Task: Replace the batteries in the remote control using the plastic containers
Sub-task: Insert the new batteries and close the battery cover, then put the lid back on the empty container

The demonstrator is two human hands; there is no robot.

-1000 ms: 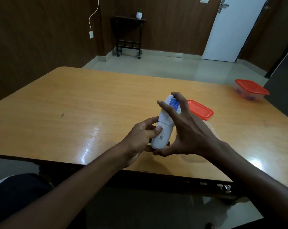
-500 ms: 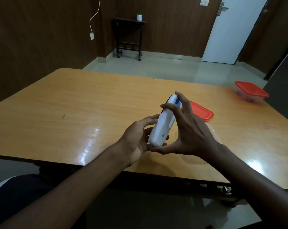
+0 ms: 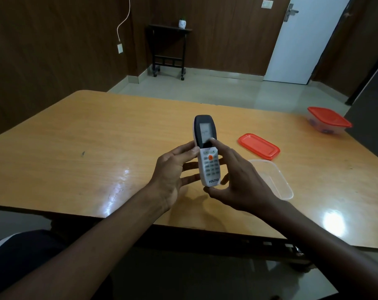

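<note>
A white remote control (image 3: 208,156) with a dark top, a small screen and an orange button is held upright above the wooden table (image 3: 79,148), its button side facing me. My left hand (image 3: 172,176) grips its left edge with thumb and fingers. From the right, my right hand (image 3: 237,180) holds it, with the thumb under the bottom end and a fingertip on the dark part just under the screen. An open clear plastic container (image 3: 274,180) sits just right of my right hand. Its orange lid (image 3: 258,146) lies flat behind it.
A second clear container with an orange lid on (image 3: 327,122) stands at the table's far right edge; something small shows inside. The table's near edge runs under my forearms. Beyond it are a tiled floor, a dark side table and a white door.
The remote has been turned over in both hands: its back faced me a second ago, its button side faces me now. My right fingertip has moved onto the front below the screen.
</note>
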